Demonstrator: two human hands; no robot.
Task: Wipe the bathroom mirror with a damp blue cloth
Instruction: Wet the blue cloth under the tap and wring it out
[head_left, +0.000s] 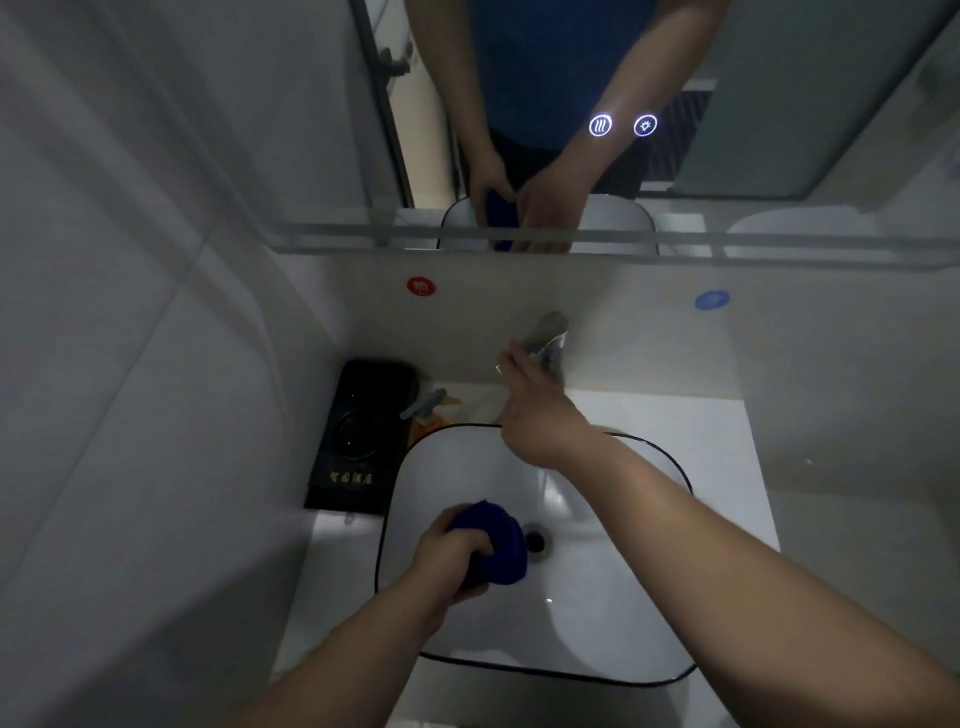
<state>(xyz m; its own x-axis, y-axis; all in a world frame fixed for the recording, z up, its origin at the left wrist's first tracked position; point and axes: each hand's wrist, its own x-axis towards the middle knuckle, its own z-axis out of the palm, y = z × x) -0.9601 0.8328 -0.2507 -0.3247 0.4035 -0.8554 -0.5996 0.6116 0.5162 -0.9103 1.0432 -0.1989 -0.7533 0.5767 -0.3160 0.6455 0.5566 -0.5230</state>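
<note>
My left hand (451, 551) grips a bunched dark blue cloth (497, 540) over the white basin (613, 613), just left of the drain (535, 540). My right hand (535, 415) reaches forward to the chrome faucet (548, 338) at the back of the basin, fingers touching its handle; how far they curl round it is blurred. The mirror (545, 104) fills the wall above and reflects both arms and the cloth. Two lit round touch icons (622, 125) glow on the glass.
A black tray (358, 441) sits on the counter left of the basin, with an orange item (428, 415) beside it. Red (421, 286) and blue (712, 300) round stickers mark the backsplash. A tiled wall (130, 364) closes the left side.
</note>
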